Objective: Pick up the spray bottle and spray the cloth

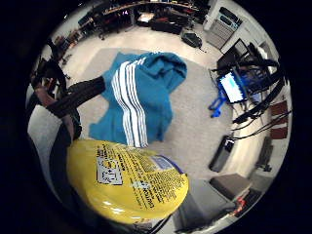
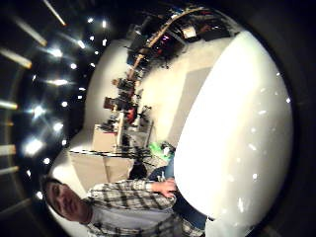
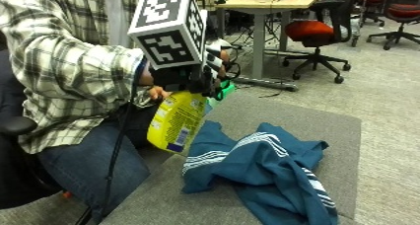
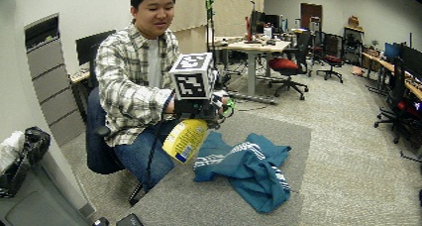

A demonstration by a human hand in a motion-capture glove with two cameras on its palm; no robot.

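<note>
Gloved right hand (image 3: 197, 74) grips yellow spray bottle (image 3: 174, 121) by its neck, held tilted in air just beside the blue cloth (image 3: 269, 170) on the table (image 3: 341, 131).

The surface (image 3: 328, 131) is a grey, felt-like tabletop with a straight far edge and a squared corner at about two o'clock in the outside view. One thing lies directly on it: a teal cloth (image 3: 269, 170) with white stripes, crumpled and folded over itself, spread from the middle of the surface toward five o'clock. One band of stripes runs along its near fold at nine o'clock, another along the edge toward four o'clock. Bare grey surface shows around the cloth on the far and right sides.
</note>
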